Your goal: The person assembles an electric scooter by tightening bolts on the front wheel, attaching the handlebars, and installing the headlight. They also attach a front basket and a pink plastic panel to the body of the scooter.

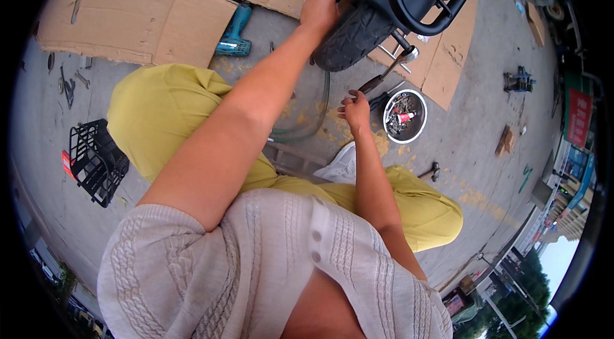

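A black two-wheeled vehicle leans in at the top, its knobbly tire (354, 35) and black tubular frame bar (441, 16) nearest me. My left hand (320, 9) is closed beside the wheel, against parts near the axle; its fingertips and what they grip are hidden. A ratchet wrench (389, 70) has its chrome head at a bolt or socket under the frame bar. My right hand (355, 110) is at the dark end of its handle, with the fingers curled. Just right of that hand stands a round metal bowl (387, 131) of loose hardware.
Cardboard sheets (128, 16) lie under the vehicle and at the far left. A teal cordless drill (236, 32) stands by their edge. A hammer (435, 171) lies right of my knee, a black wire basket (99, 160) at left. Wrenches (67, 86) lie farther left.
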### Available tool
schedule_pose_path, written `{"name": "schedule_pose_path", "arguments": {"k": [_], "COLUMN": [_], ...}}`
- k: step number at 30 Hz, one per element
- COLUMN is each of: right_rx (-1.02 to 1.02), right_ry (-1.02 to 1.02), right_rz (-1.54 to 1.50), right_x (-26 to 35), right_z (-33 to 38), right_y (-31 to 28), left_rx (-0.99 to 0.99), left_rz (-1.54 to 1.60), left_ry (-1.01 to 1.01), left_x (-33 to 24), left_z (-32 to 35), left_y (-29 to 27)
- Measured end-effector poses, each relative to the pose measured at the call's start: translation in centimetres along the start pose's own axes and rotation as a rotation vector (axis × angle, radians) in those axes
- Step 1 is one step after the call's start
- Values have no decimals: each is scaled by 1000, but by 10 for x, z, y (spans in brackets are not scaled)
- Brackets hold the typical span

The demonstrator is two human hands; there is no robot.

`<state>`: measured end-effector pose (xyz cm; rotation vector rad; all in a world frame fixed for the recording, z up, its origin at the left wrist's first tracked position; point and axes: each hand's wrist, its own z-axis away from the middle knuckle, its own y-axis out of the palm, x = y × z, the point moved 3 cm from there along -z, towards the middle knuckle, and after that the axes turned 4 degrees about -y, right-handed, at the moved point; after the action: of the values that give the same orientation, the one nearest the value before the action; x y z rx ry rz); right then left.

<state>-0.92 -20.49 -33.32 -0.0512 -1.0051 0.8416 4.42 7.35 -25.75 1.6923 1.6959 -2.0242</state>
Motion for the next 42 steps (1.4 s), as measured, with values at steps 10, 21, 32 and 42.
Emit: {"name": "schedule_pose_path", "arguments": {"k": [10,21,32,42], "right_rx": [-655,-486,-132,-214], "right_ry": [-74,-172,147,171], "right_rz": [253,-89,-306,-305], "right_x": [-48,-70,122,120], "right_z": [-47,-60,54,45], "right_y": [-27,-22,-120,-105], "left_rx": [80,332,609,525], "left_rz": [-30,80,1001,1176], "left_ry": [65,-141,-307,-263], "left_x": [-11,23,46,55], "left_z": [1,-1,-4,-9], "left_y": [-2,17,56,53]}}
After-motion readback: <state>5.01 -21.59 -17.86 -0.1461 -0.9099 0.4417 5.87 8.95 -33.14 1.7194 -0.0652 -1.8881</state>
